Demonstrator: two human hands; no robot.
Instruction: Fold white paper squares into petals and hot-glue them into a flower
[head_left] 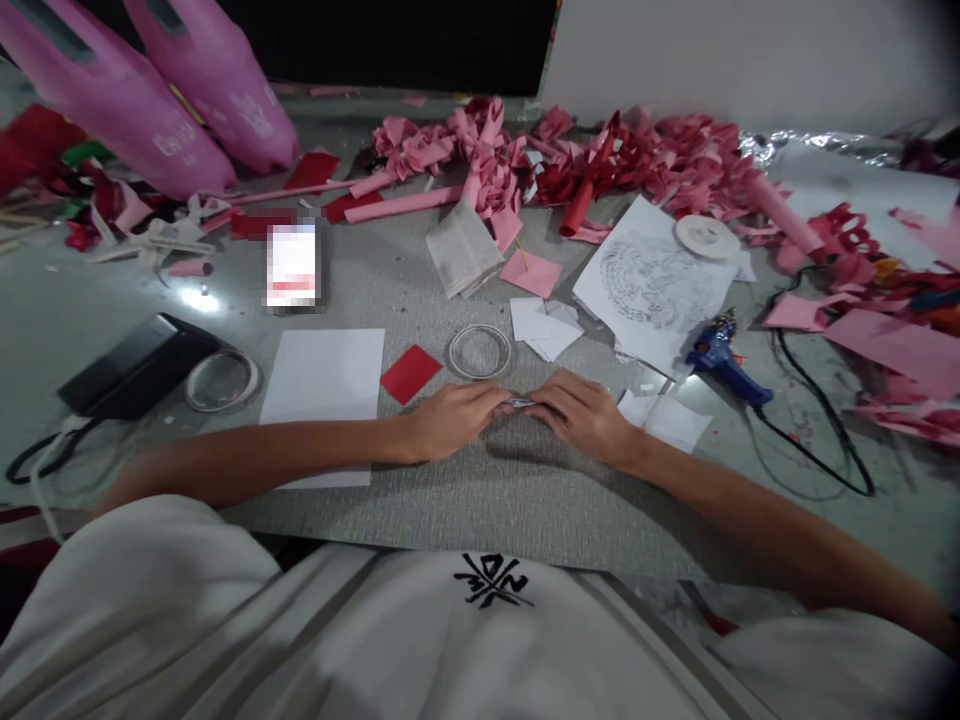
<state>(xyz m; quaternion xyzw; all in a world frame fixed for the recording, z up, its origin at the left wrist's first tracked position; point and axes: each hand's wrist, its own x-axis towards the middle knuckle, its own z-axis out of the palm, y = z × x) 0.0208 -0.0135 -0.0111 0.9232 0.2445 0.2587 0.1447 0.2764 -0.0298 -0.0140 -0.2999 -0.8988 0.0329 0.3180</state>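
Between my two hands is a small, narrow piece of whitish paper [519,402], mostly hidden by the fingers. My left hand [459,418] is closed on its left end, and my right hand [583,412] pinches the right end. Just beyond them a roll of tape [480,352] lies flat on the grey table. A red paper square [411,374] rests left of the tape, near my left hand. White paper pieces [546,328] lie beyond my right hand. Under my left forearm is a white sheet [324,375].
A blue glue gun [727,365] with a black cord lies at right, by a printed sheet [645,285]. Pink and red paper flowers [487,170] are heaped along the back. At left are a black box-like device [142,365], another tape roll [222,380] and pink bags [217,90].
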